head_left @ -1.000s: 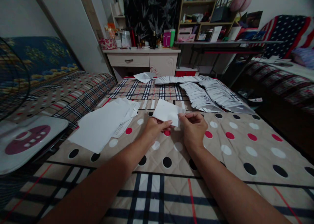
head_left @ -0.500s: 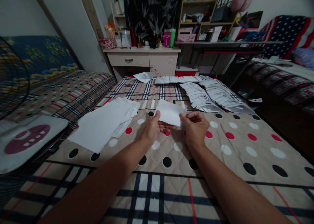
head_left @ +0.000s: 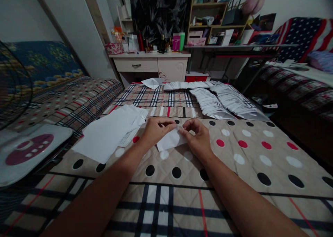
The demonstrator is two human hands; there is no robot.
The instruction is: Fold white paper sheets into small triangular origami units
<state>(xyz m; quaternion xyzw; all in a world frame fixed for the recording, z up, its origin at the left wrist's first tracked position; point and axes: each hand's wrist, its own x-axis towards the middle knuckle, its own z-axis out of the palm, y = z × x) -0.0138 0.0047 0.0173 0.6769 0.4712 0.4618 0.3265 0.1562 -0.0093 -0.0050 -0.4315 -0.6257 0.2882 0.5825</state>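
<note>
Both hands pinch one small folded sheet of white paper (head_left: pixel 170 140) just above the patterned bedspread. My left hand (head_left: pixel 158 129) is closed with thumb and fingertips at the paper's top edge. On the other side my right hand (head_left: pixel 197 135) grips its upper right corner, fingers curled, covering part of that side. To the left lies a loose pile of white sheets (head_left: pixel 106 133), some with print on them. Beyond my right hand, rows of folded papers (head_left: pixel 212 103) stand packed closely together.
Another row of folded papers (head_left: pixel 187 86) and a single folded sheet (head_left: pixel 152 82) lie at the bed's far end. A white board with a purple print (head_left: pixel 62 129) is at the left edge. Behind stands a white dresser (head_left: pixel 145 62) with bottles on top.
The small paper has turned and come lower and nearer me. My left hand has shifted from beneath its left side to its top edge; my right hand still pinches it.
</note>
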